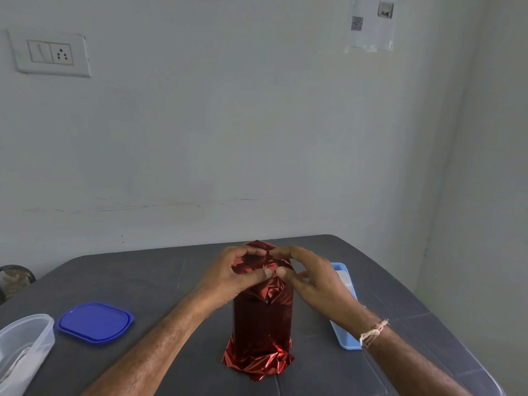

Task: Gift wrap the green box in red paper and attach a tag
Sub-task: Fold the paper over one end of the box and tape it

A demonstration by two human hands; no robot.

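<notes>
Dark grey table point(137, 284) set against a pale wall, in the corner of a room.

Grip: both hands meet at the top end of the wrapped box point(263, 318). Left hand point(228, 278) and right hand point(315, 277) each have fingers curled over the far side of the loose red paper point(251, 265). The thumbs press in from the near side. The thumb tips sit almost touching at the middle, with gathered folds pinched under them. Both hands are clamped on the paper, not on the box body.

Box: stands upright on its end, at the middle of the table near the front edge. Shiny red foil covers it all round. The side facing the camera is fairly smooth. The bottom end flares out in crumpled folds on the tabletop.

Right wrist: pale thread band point(374, 332).

Just right of the box, partly behind the right hand: light blue plastic holder point(347, 342) with a white part in it. Its kind is unclear.

Left of the box, well apart: blue lid point(95, 322) lying flat. Beyond it, at the table's left edge, a clear plastic container point(27, 344), open, with something pale inside.

Far left edge: dark mottled object point(14, 278), cut off.

Wall: white switch and socket plate point(50, 54) upper left. Taped sheet with a QR code point(370, 24) upper right.
</notes>
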